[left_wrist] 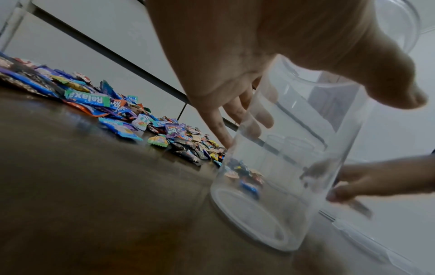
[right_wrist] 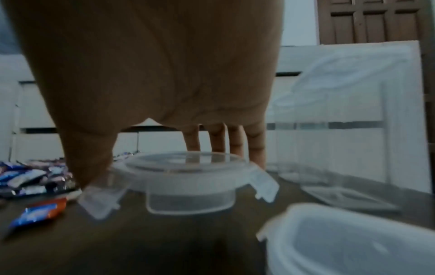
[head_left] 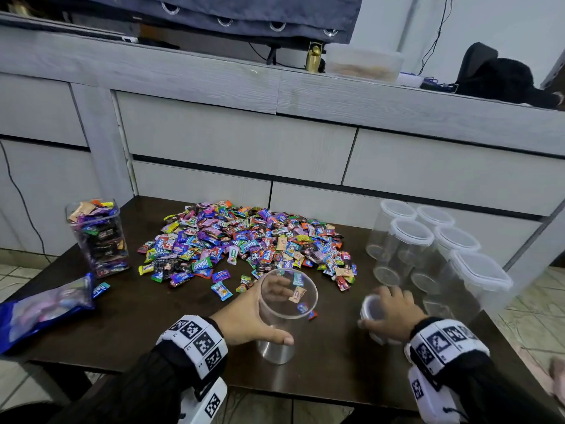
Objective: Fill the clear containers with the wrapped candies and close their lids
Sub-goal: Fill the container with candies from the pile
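Jar: open round clear jar (head_left: 286, 313) stands upright on the tabletop (head_left: 153, 325), near the front edge, just in front of the candy pile. No lid on it. Nothing is visibly inside; candies show through its wall from behind.
Left hand: left hand (head_left: 247, 316) grips the jar from its left side, thumb across the near wall, fingers (left_wrist: 237, 113) wrapped round the far wall.
Lid: round clear lid (right_wrist: 186, 178) with hinged clips lies on the tabletop to the right of the jar, apart from it.
Right hand: right hand (head_left: 394, 313) covers the lid from above, thumb at its near-left clip and fingers curled over the far rim, holding it.
Candies: large loose pile of wrapped candies (head_left: 250, 240) spreads over the middle of the tabletop, with a few strays close by the jar.
Full jar: square jar (head_left: 97, 237) packed with candies stands at the left rear, well apart from the open jar. Whether it has a lid I cannot tell.
Empty jars: cluster of lidded clear jars (head_left: 428, 249) stands at the right rear, just beyond the right hand.
Second lid: another lid (right_wrist: 353, 241) lies nearest the right wrist camera, blurred.
Bag: blue bag (head_left: 46, 307) lies flat at the left edge.
Cabinet: pale drawer cabinet (head_left: 244, 142) stands behind the tabletop.
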A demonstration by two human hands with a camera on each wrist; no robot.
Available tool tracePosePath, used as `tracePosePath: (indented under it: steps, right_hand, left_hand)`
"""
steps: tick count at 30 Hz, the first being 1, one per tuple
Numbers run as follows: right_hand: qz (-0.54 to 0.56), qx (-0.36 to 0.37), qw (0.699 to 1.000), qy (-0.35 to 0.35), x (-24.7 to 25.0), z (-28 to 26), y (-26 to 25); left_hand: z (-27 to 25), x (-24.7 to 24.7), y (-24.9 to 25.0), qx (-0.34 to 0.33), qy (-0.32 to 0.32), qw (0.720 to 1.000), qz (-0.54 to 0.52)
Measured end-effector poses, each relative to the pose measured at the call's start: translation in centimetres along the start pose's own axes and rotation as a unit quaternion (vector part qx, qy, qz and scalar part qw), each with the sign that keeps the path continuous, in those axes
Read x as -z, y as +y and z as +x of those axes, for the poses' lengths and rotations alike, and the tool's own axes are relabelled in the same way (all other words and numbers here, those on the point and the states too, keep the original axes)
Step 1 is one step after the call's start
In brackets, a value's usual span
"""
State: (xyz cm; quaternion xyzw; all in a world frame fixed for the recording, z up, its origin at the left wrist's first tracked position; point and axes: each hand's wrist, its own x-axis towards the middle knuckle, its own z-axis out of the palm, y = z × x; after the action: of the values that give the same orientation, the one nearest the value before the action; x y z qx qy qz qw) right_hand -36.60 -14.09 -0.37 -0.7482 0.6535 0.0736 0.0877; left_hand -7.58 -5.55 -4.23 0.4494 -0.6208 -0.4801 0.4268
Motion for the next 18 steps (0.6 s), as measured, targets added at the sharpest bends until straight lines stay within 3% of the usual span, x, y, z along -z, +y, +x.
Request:
tracePosePath:
  steps: [9,11,13,14,15,16,18]
  right_hand:
    - [-0.028,-0.023,0.999,-0.016,-4.2,0.2,0.1]
    - [-0.025,-0.003,1.0,0.006,-3.9,0.3,-0.6]
    - [-0.012,0.029,0.999,0.018,-3.6,0.4,-1.7]
    - [-0.006,0.046,0.999,0.017,-3.5,0.6,-2.3]
    - [-0.001,0.062,0.998,0.013,-3.4,0.7,-2.9]
    - [0.002,0.073,0.997,0.009,-3.3,0.9,-3.5]
    - [0.006,0.086,0.996,0.002,-3.3,1.3,-4.6]
  left_hand:
    - [-1.5,1.2,1.1,0.024,-0.06,0.998,0.001]
    - [-2.1,2.9,1.8,0.043,-0.013,0.999,0.003]
    - [-2.5,5.3,2.0,0.062,0.096,0.991,0.065]
    - [-2.6,6.8,1.7,0.084,0.171,0.971,0.144]
    - [-2.6,8.5,1.4,0.125,0.233,0.932,0.247]
    - [-2.7,10.1,0.9,0.187,0.271,0.877,0.35]
    - [-2.7,12.4,-0.2,0.337,0.273,0.762,0.481]
